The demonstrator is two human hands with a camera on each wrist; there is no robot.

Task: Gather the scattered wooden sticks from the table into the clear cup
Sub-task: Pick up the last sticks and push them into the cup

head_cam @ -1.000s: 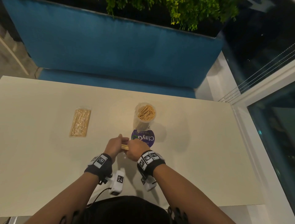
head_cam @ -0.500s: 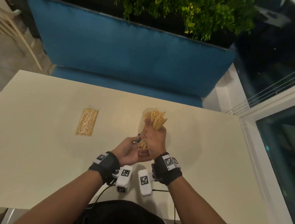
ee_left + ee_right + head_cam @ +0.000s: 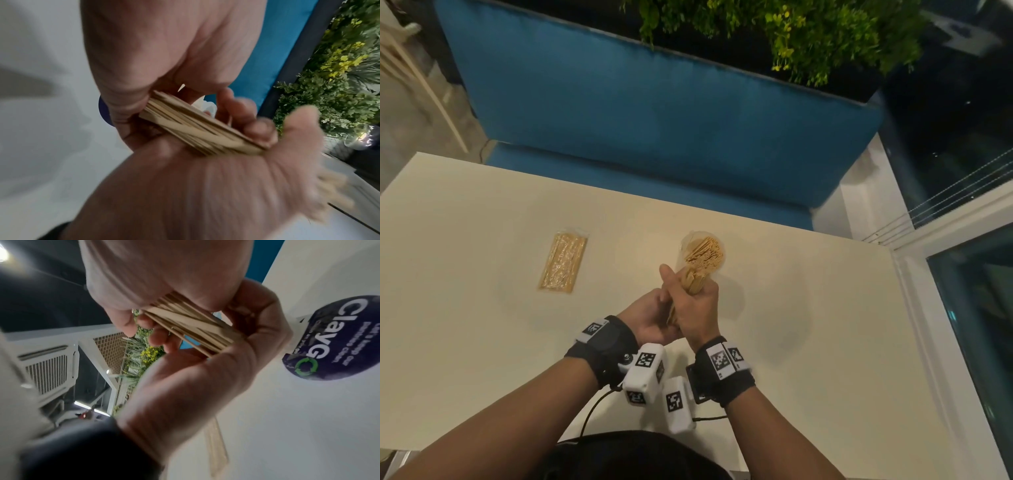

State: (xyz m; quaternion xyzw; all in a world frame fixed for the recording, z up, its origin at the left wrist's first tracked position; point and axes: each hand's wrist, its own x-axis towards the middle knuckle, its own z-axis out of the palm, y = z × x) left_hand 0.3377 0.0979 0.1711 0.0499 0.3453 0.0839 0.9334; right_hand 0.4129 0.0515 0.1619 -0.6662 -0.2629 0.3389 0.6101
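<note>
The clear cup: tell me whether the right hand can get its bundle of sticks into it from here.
Probably yes. The right hand grips the bundle of sticks just short of the clear cup, whose mouth is open; nothing lies between, though the cup already looks fairly full.

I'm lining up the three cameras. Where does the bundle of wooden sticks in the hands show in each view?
Head: bundle of wooden sticks at centre, in the right hand, just before the clear cup.
Left wrist: centre, slanting down to the right.
Right wrist: upper centre.
Shared landmark: the blue bench back.
</note>
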